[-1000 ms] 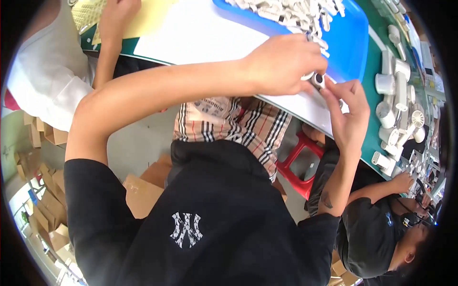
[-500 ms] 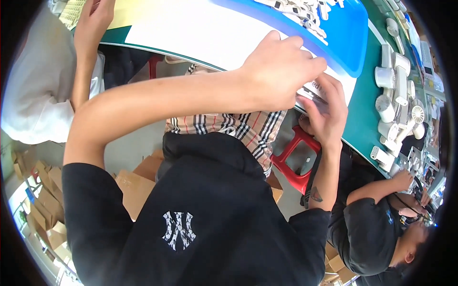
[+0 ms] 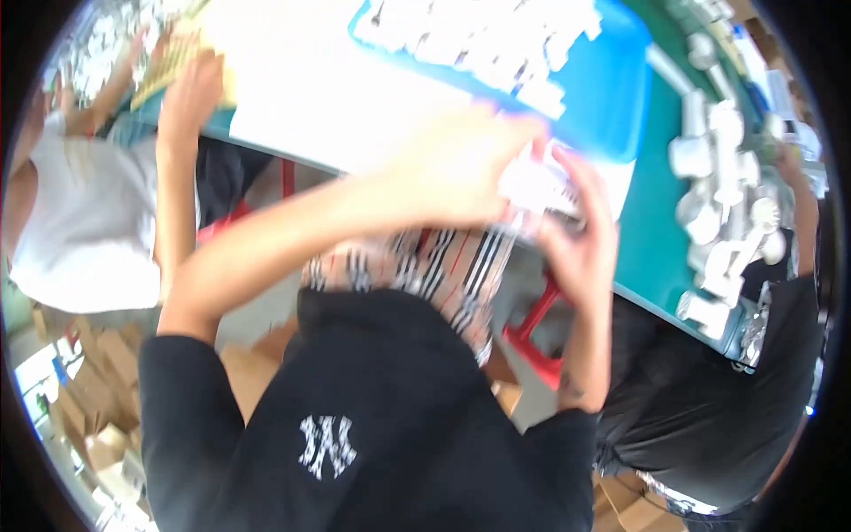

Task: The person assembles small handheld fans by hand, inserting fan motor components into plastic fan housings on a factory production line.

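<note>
In front of me, at the table's edge, both hands meet at a small white packet with dark print (image 3: 536,188), blurred by motion. My right hand (image 3: 585,244) curls its thumb and fingers around the packet's right side. From the left, my left hand (image 3: 452,168) reaches over it, fingers bent and closed at its upper left side. The left hand is smeared, and part of the packet is hidden behind it. Just beyond lies a blue tray (image 3: 612,97) heaped with small white plastic parts (image 3: 483,40).
White sheeting (image 3: 301,80) covers part of the green table (image 3: 651,239). White handheld devices with round heads (image 3: 727,186) are piled at right. A person in white (image 3: 89,222) works at left; another in black (image 3: 718,399) stands at right. Red stool (image 3: 536,341) and cartons (image 3: 102,363) are below.
The view has shifted, so the tray and table appear farther left. Both hands remain at the packet, more of which now shows. The co-worker at right has risen from a lower position.
</note>
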`<control>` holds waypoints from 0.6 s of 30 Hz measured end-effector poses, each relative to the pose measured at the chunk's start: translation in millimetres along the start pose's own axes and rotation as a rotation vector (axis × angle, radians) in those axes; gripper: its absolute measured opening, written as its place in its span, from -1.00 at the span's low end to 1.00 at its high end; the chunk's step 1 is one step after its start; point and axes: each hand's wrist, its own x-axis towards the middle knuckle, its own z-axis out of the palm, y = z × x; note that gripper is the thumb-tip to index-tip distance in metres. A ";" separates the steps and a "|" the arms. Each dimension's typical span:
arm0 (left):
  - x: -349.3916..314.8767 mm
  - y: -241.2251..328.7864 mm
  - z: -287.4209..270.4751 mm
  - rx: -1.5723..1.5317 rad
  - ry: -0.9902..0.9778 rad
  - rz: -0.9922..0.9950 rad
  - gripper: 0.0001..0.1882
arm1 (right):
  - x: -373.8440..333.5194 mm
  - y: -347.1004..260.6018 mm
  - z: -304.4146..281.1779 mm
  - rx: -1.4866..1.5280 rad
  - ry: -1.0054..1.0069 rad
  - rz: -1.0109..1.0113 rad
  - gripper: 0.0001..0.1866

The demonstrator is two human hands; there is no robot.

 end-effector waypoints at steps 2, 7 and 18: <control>13.6 5.6 -14.0 -0.126 -0.062 -0.006 -0.48 | -17.5 4.5 -14.4 0.005 0.295 -0.082 -0.34; 122.4 20.5 -70.1 -0.118 0.167 0.028 -0.48 | -66.4 30.1 -38.3 0.082 0.662 0.161 -0.50; 419.7 -101.9 -5.9 0.546 0.252 -0.384 -0.42 | -52.7 35.3 -23.0 -0.257 0.653 0.129 -0.77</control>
